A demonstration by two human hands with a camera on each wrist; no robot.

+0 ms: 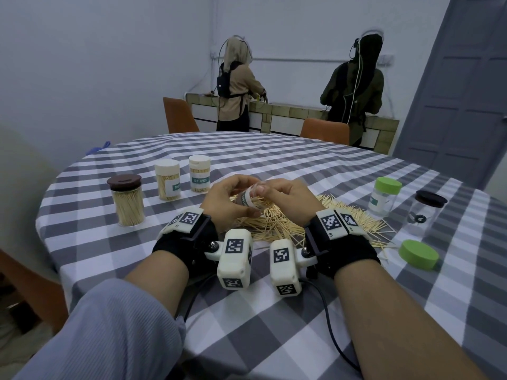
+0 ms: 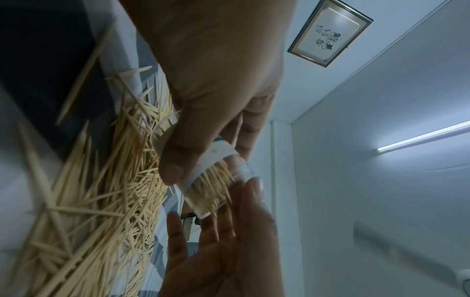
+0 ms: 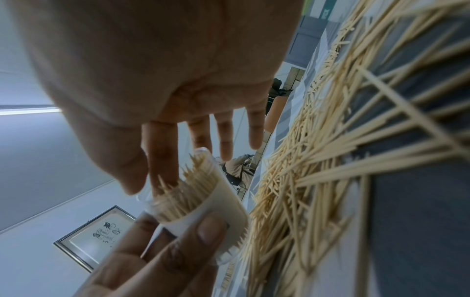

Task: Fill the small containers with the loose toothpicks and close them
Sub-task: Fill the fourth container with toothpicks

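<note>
My left hand (image 1: 226, 200) grips a small clear labelled container (image 1: 247, 199), tilted with its open mouth toward my right hand (image 1: 286, 197), just above the loose toothpick pile (image 1: 285, 223). In the left wrist view my left thumb (image 2: 175, 160) lies across the container (image 2: 218, 178), which is packed with toothpicks. In the right wrist view my right hand (image 3: 178, 100) has straight fingers, its thumb and forefinger touching the toothpick tips at the mouth of the container (image 3: 203, 199). It holds nothing.
At the left stand a filled brown-lidded jar (image 1: 127, 201) and two filled white-capped containers (image 1: 167, 183) (image 1: 199, 177). At the right are a green-capped container (image 1: 384, 197), a black-lidded clear jar (image 1: 426, 212) and a loose green lid (image 1: 418, 254). Two people stand at the far counter.
</note>
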